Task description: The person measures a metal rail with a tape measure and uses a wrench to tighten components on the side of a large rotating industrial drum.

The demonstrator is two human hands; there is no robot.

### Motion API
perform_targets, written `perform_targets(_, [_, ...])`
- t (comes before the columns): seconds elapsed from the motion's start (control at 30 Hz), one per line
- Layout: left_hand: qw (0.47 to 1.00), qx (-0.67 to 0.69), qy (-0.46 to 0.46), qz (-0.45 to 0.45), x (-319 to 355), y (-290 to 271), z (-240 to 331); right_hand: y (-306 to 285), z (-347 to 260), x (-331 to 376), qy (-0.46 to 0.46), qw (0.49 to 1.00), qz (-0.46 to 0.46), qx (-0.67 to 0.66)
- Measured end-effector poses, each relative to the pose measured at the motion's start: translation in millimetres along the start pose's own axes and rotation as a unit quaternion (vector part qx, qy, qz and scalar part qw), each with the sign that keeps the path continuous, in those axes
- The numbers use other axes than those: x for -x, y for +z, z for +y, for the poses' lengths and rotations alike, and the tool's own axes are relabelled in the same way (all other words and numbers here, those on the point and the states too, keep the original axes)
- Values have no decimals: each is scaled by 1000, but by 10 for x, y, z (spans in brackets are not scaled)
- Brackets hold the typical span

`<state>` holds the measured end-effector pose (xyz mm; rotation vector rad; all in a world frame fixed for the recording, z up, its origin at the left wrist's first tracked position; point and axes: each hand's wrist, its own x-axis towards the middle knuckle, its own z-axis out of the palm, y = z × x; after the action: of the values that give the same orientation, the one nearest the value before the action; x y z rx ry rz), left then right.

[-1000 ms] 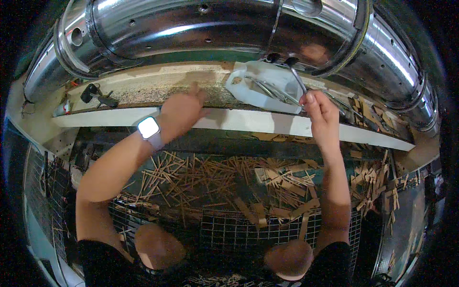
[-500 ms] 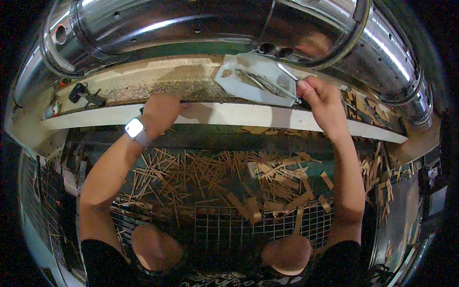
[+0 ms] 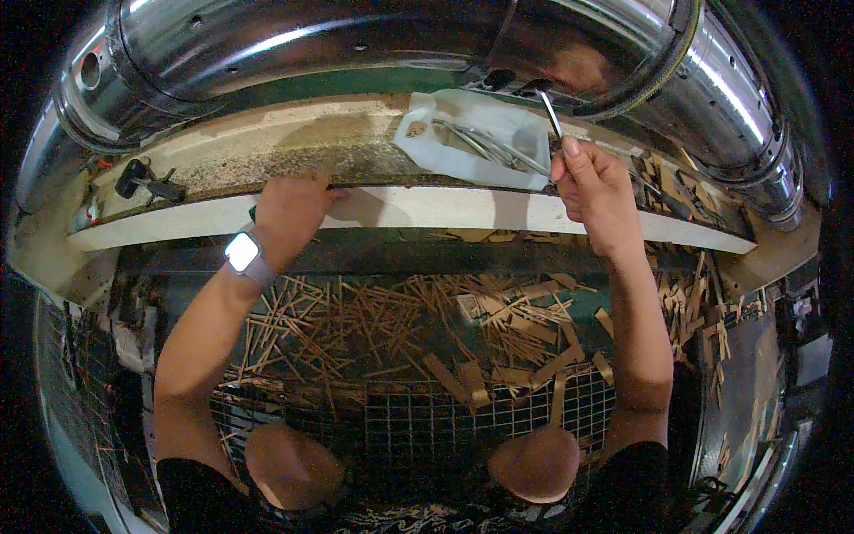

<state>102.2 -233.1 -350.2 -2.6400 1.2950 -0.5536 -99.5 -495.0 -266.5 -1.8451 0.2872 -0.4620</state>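
Observation:
My right hand (image 3: 598, 191) is closed round a shiny, slim metal rod that looks like a hex key (image 3: 552, 114); its tip points up toward the steel cylinder. Just left of this hand, a cut-open white plastic jug (image 3: 436, 158) lies on the ledge with several metal rods (image 3: 489, 147) inside. My left hand (image 3: 294, 212), below a watch-banded wrist, has its fingers curled at the top edge of the white beam (image 3: 445, 209). A small dark green bit shows beside its palm; what the fingers hold, if anything, is hidden.
Large steel cylinders (image 3: 294, 44) with holes curve across the far side. A black-handled tool (image 3: 147, 182) lies at the ledge's left end. Cardboard scraps (image 3: 449, 378) and thin strips are heaped below the beam, above a wire grid (image 3: 418, 418). More scraps lie at right.
My right hand has turned the hex key more upright and lifted its tip toward the cylinder, away from the jug. My left hand stays at the beam. The view has shifted slightly.

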Motion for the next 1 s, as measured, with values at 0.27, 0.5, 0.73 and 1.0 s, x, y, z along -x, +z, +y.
perform_targets(0.27, [1000, -24, -17, 8, 27, 187, -66, 770, 224, 34, -41, 945, 44, -322])
perform_targets(0.5, [997, -32, -47, 49, 32, 82, 98, 1458, 10, -143, -132, 793, 102, -586])
perform_targets(0.73, [996, 41, -66, 41, 68, 195, 6, 926, 309, 197, -149, 963, 38, -221])
perform_targets(1.0, [996, 80, -48, 0, 109, 75, 21, 176, 70, 11, -15, 995, -21, -95])
